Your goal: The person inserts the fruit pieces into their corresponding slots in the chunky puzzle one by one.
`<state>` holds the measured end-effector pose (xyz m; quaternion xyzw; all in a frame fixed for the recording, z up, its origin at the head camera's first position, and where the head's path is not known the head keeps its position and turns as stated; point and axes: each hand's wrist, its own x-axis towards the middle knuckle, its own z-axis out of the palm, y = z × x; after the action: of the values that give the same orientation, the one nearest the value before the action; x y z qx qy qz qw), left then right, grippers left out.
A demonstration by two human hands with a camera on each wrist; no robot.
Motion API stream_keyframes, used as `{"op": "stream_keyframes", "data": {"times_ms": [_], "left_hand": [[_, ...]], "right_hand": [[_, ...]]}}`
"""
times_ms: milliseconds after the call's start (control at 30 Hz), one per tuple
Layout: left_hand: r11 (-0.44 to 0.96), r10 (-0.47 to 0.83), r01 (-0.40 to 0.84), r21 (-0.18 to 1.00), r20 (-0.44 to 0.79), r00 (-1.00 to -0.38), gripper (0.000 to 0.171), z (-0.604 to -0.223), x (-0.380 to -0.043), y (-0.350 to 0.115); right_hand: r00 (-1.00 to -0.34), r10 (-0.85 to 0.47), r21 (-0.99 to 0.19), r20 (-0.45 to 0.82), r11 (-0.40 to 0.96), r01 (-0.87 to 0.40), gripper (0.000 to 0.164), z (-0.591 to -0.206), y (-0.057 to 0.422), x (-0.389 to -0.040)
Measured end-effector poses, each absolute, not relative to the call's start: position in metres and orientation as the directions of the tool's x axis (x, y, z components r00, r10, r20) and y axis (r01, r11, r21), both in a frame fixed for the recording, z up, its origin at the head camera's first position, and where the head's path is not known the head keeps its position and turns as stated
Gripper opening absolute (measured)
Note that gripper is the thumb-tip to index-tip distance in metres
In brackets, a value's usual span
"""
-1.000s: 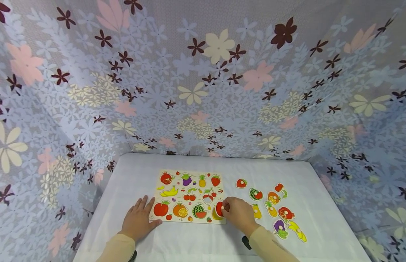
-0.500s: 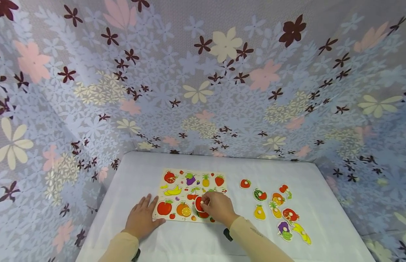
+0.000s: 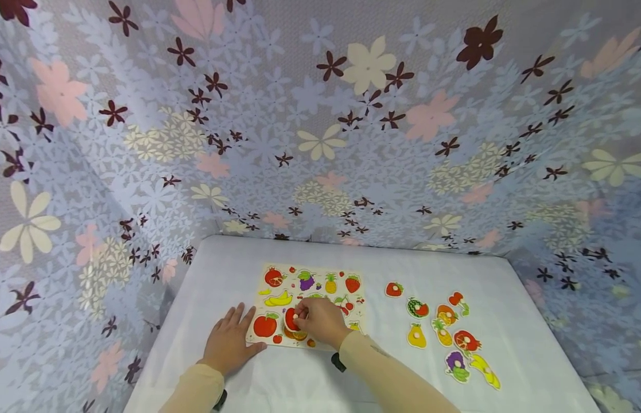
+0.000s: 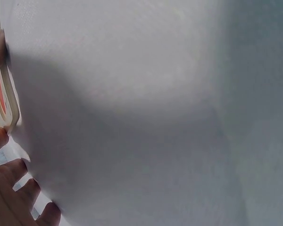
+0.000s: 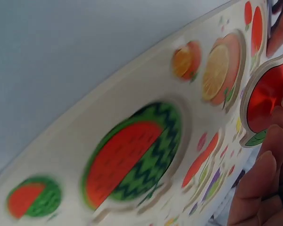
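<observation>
My right hand [image 3: 322, 321] pinches a red apple puzzle piece [image 3: 291, 319] by its small knob, over the orange picture in the board's front row. In the right wrist view this apple piece [image 5: 264, 101] shows its green leaf and thick pale rim, tilted above the fruit puzzle board [image 5: 132, 89]. My left hand [image 3: 227, 341] lies with fingers spread at the left edge of the puzzle board [image 3: 318, 272], thumb along its front left corner. In the left wrist view, fingers of the left hand [image 4: 7, 188] show beside the board's rounded corner [image 4: 12, 106].
Right of the board lie loose knobbed pieces: strawberry [image 3: 394, 289], watermelon [image 3: 418, 308], pear [image 3: 416, 335], cherries [image 3: 457, 299], orange [image 3: 446, 314], pineapple [image 3: 442, 332], pomegranate [image 3: 467, 341], grapes [image 3: 456, 364] and bananas [image 3: 485, 370]. A flowered curtain [image 3: 320, 172] surrounds the white table [image 3: 372, 373].
My right hand has carried the apple piece leftward over the board, from the pear picture past the watermelon to the orange. The left hand has stayed at the board's edge.
</observation>
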<state>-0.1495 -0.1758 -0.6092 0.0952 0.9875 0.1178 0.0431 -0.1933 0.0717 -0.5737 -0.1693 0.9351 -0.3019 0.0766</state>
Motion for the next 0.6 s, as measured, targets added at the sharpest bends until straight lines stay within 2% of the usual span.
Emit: {"op": "stream_keyframes", "data": {"times_ms": [600], "left_hand": [[0.949,0.206,0.192,0.251,-0.029,-0.978,0.092,-0.608,-0.149,-0.179]], "right_hand": [[-0.895,-0.442,-0.592,-0.054,0.736,-0.328,0.011,-0.585,0.021,-0.205]]}}
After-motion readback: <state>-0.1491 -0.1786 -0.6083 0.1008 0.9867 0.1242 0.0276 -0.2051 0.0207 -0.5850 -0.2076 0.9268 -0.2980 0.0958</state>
